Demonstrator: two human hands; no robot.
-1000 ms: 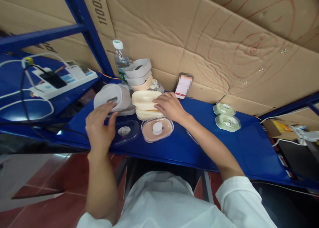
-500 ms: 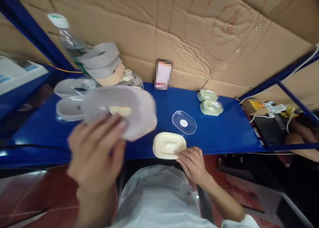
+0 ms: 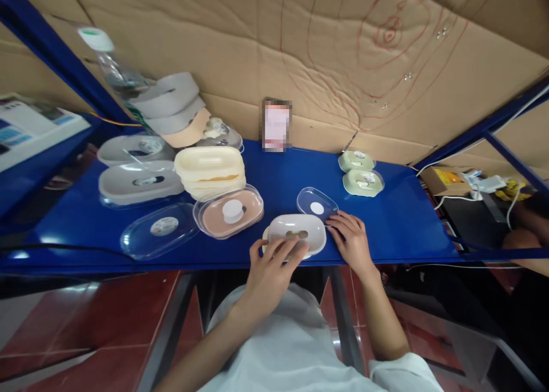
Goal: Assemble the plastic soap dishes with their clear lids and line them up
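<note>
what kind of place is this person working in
Probably a small workshop or packing station. Stacks of plastic soap dishes and loose clear lids cover a blue metal bench, backed by flattened cardboard. Both hands rest at one grey dish.

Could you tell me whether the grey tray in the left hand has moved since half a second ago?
Yes. The left hand has brought the grey tray rightward and down onto the cream tray at the blue shelf's front edge.

We seem to be at a makeshift packing or assembly bench in a workshop or storeroom: a blue metal shelf frame (image 3: 386, 232) backed by flattened cardboard (image 3: 300, 55) at twelve o'clock, stacks of identical plastic soap boxes (image 3: 210, 172) at ten o'clock, cables and a carton (image 3: 441, 179) at three o'clock.
</note>
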